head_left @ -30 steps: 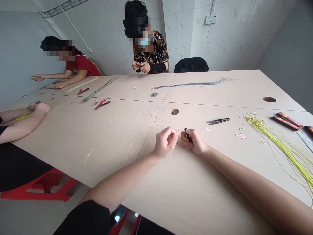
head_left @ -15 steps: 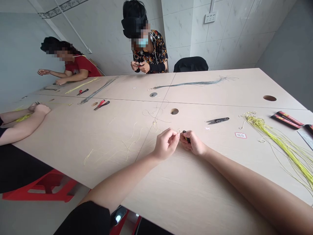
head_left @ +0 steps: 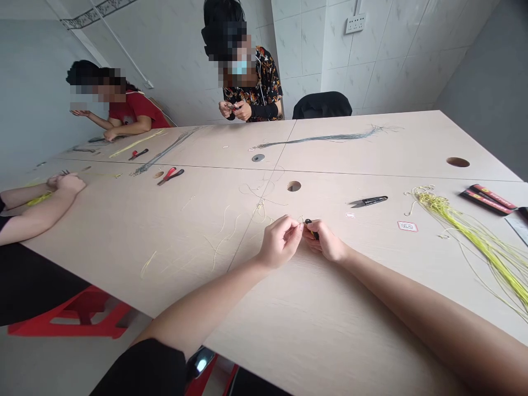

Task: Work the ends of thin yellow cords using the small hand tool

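Note:
Over the table (head_left: pixel 264 308), my left hand (head_left: pixel 281 240) is closed in a pinch on a thin pale yellow cord (head_left: pixel 302 218). A small loop of the cord stands up between my two hands. My right hand (head_left: pixel 325 240), close beside the left, is closed around a small black tool with a yellow part (head_left: pixel 312 230); my fingers hide most of it, so its kind cannot be made out. Just beyond my left hand lie tangled loose cords (head_left: pixel 259 209). To the right lie black thread snips (head_left: pixel 369 202) and a bundle of yellow cords (head_left: pixel 474 242) with curled ends.
Small labels (head_left: pixel 407 226), red-and-black packets (head_left: pixel 489 199) and a ruler (head_left: pixel 517 228) lie at the right. Table holes (head_left: pixel 294 186) and a grey cord bundle (head_left: pixel 322 139) are farther off. Red-handled pliers (head_left: pixel 170 176) lie left. Co-workers' hands (head_left: pixel 68 181) are at the left and far side.
The black tool in my right hand has shifted slightly left, nearer my left fingertips. The view has moved a little. At the far left, a co-worker's raised hand has moved.

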Tool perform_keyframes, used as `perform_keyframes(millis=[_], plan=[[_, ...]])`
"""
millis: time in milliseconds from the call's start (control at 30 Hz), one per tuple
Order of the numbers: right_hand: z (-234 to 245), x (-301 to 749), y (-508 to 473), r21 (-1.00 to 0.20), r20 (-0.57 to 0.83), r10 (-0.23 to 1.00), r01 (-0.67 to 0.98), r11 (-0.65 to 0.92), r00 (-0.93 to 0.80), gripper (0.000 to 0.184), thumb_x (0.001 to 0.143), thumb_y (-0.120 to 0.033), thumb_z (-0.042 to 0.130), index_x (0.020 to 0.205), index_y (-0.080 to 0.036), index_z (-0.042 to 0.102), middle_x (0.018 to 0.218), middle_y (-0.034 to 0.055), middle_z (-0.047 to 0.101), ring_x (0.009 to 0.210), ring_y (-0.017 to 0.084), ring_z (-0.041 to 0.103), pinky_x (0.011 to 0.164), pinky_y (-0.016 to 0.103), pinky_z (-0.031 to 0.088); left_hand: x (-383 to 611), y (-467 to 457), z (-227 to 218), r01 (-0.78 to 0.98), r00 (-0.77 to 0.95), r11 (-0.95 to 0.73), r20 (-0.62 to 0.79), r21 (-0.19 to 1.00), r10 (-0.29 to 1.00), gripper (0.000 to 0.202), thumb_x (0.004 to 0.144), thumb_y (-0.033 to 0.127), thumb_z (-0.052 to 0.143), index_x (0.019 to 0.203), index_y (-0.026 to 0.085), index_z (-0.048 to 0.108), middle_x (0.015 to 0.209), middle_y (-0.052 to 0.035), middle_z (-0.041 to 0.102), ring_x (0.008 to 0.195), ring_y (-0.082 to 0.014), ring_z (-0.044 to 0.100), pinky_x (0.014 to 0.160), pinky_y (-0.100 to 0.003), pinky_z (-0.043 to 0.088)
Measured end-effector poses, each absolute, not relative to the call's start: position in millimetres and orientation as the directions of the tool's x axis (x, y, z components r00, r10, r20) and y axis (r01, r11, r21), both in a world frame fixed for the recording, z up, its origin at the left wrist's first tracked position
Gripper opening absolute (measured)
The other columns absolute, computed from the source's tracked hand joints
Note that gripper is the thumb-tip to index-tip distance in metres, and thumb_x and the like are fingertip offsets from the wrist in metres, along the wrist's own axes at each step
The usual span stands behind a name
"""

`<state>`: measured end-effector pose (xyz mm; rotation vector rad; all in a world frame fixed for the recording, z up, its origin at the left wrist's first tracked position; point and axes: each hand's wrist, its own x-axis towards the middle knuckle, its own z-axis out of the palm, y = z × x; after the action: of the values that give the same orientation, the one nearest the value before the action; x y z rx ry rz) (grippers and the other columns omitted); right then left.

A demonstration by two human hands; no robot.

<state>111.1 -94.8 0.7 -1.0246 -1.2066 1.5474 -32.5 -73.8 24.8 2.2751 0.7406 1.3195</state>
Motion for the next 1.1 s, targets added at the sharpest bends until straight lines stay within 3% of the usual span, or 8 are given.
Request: perform_keyframes(millis=[900, 1100], plan=[[6.4, 109.7, -96.0, -0.983, -0.081, 0.964, -0.139, -0.119, -0.252, 0.028, 0.076, -0.036, 0.035, 0.057, -0.021, 0.020, 0.049, -0.0049, 0.019, 0.046, 0.008, 0.017, 0.044, 0.025, 0.015, -32.2, -73.5, 24.5, 0.235, 0.422, -0.762, 0.642, 0.604, 0.640, 0.022, 0.087, 0.016, 0.051, 0.066, 0.017, 0.045, 0.055, 0.0060, 0.037, 0.047, -0.0049, 0.033, 0.045, -0.018, 0.027], [1.5, 111.8, -95.6, -0.968, -0.112, 0.963, -0.193, -0.161, -0.245, 0.031, 0.079, -0.039, 0.037, 0.058, -0.020, 0.026, 0.049, -0.0055, 0.021, 0.044, 0.008, 0.017, 0.042, 0.024, 0.015, -33.3, -73.0, 24.3, 0.240, 0.416, -0.755, 0.638, 0.610, 0.648, 0.023, 0.087, 0.018, 0.051, 0.065, 0.017, 0.045, 0.055, 0.0059, 0.038, 0.047, -0.0050, 0.033, 0.045, -0.018, 0.027]])
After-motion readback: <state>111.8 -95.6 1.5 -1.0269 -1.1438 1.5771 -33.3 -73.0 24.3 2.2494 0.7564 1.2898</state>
